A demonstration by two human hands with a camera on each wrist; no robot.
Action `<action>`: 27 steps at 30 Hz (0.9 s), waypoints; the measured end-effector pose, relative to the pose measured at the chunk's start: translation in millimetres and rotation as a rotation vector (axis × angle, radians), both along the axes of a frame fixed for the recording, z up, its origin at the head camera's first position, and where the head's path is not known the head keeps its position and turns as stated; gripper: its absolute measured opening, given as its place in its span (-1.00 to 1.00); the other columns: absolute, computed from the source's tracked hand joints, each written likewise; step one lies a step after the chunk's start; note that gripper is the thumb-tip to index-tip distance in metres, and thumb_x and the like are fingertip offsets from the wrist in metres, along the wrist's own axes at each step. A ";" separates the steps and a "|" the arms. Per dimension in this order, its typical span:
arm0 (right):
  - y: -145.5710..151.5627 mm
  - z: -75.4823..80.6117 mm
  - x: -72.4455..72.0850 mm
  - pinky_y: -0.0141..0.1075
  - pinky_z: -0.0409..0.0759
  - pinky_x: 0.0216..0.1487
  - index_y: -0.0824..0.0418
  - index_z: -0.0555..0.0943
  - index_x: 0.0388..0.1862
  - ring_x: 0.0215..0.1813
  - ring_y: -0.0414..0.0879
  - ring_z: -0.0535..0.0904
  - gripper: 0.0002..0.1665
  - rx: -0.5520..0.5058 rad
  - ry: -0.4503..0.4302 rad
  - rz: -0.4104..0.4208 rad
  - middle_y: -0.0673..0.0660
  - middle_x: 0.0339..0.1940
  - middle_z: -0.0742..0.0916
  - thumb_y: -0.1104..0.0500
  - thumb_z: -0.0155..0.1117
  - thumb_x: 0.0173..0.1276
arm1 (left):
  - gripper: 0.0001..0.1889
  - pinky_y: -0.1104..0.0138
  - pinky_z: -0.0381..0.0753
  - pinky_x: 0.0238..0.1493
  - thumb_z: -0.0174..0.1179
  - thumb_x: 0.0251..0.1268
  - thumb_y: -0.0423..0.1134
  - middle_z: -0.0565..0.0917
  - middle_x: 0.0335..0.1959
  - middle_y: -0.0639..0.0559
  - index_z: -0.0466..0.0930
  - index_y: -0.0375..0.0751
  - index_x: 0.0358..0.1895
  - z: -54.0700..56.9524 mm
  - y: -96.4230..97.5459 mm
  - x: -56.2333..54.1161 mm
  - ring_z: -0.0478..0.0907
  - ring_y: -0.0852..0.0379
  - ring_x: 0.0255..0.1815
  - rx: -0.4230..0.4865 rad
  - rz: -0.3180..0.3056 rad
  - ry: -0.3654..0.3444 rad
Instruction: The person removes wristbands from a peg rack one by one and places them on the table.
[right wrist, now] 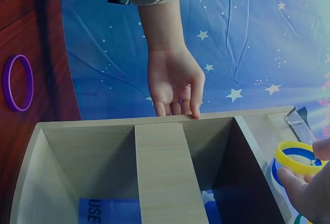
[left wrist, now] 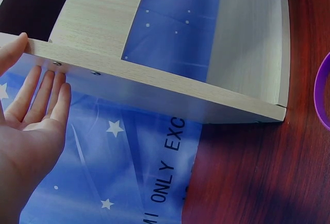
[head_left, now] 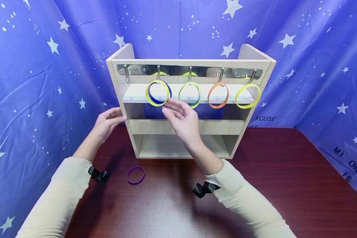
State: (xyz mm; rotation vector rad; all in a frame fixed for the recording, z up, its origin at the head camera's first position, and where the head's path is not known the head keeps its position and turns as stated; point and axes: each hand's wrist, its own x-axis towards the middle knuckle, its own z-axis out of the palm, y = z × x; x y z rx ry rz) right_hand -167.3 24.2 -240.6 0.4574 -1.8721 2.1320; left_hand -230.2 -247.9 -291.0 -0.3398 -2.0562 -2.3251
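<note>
My right hand [head_left: 184, 122] is raised in front of the wooden rack, its index fingertip at the lower right edge of a yellow wristband [head_left: 147, 96]. That band hangs on the second hook from the left with a blue wristband [head_left: 170, 92] just behind it. In the right wrist view, the thumb overlaps the edge of the two bands, which show at the right side. My left hand [head_left: 107, 124] rests against the rack's left side panel [left wrist: 149, 77], thumb on the front edge and fingers stretched along the outer face.
Farther right hang a yellow-green wristband [head_left: 200, 94], an orange wristband [head_left: 209, 96] and another yellow wristband [head_left: 258, 96]. The leftmost hook [head_left: 126, 74] is bare. On the dark red table [head_left: 166, 205], a purple wristband [head_left: 136, 183] lies before the rack. A starry blue curtain [head_left: 172, 29] surrounds it.
</note>
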 end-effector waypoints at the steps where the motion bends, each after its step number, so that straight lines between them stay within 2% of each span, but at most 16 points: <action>1: -0.7 0.1 -0.5 -0.36 0.66 0.06 0.37 0.54 0.11 0.09 0.05 0.68 -0.59 -0.007 0.000 -0.003 0.32 0.07 0.71 0.35 0.30 0.27 | -0.72 0.62 0.54 -0.01 0.14 0.26 -0.48 0.68 -0.23 0.28 0.59 0.05 -0.15 -0.3 -0.2 -0.3 0.59 0.37 -0.13 -0.002 -0.002 0.002; 6: -4.5 0.6 -3.5 -0.40 0.67 0.02 0.39 0.52 0.08 0.01 0.00 0.71 -0.59 -0.021 0.006 -0.040 0.36 0.03 0.71 0.36 0.32 0.24 | -0.71 0.62 0.55 -0.03 0.14 0.26 -0.50 0.68 -0.23 0.27 0.59 0.05 -0.15 -0.9 -0.4 -1.9 0.59 0.37 -0.14 0.005 -0.003 -0.002; 11: -8.5 0.1 -9.9 -0.46 0.66 -0.08 0.40 0.58 -0.01 -0.16 -0.24 0.70 -0.63 -0.034 0.018 -0.086 0.38 -0.07 0.73 0.33 0.38 0.19 | -0.70 0.61 0.55 -0.02 0.13 0.26 -0.51 0.69 -0.23 0.26 0.60 0.04 -0.15 -1.5 -0.3 -2.9 0.60 0.37 -0.15 0.014 0.002 0.001; 14: -11.0 -0.6 -13.3 -0.42 0.69 -0.11 0.44 0.59 -0.06 -0.26 -0.31 0.69 -0.65 -0.087 0.013 -0.086 0.43 -0.10 0.72 0.35 0.38 0.18 | -0.70 0.61 0.55 -0.02 0.12 0.26 -0.52 0.69 -0.23 0.25 0.60 0.04 -0.16 -1.7 0.0 -2.3 0.60 0.37 -0.15 0.018 0.001 -0.002; 20: -15.9 -0.1 -14.7 -0.29 0.74 -0.19 0.54 0.59 -0.09 -0.39 -0.26 0.72 -0.68 -0.218 -0.013 -0.069 0.47 -0.15 0.73 0.44 0.36 0.16 | -0.71 0.61 0.54 -0.01 0.13 0.27 -0.50 0.68 -0.22 0.26 0.59 0.04 -0.15 -0.7 0.8 -0.1 0.59 0.37 -0.14 0.002 0.005 -0.009; 27: -20.3 3.2 -14.3 -0.30 0.74 -0.22 0.58 0.59 -0.14 -0.44 -0.26 0.72 -0.70 -0.323 -0.012 -0.056 0.17 -0.38 0.77 0.50 0.36 0.12 | -0.72 0.62 0.52 0.00 0.13 0.28 -0.48 0.67 -0.21 0.28 0.57 0.04 -0.13 0.6 -0.6 -0.8 0.58 0.38 -0.12 -0.005 0.005 -0.014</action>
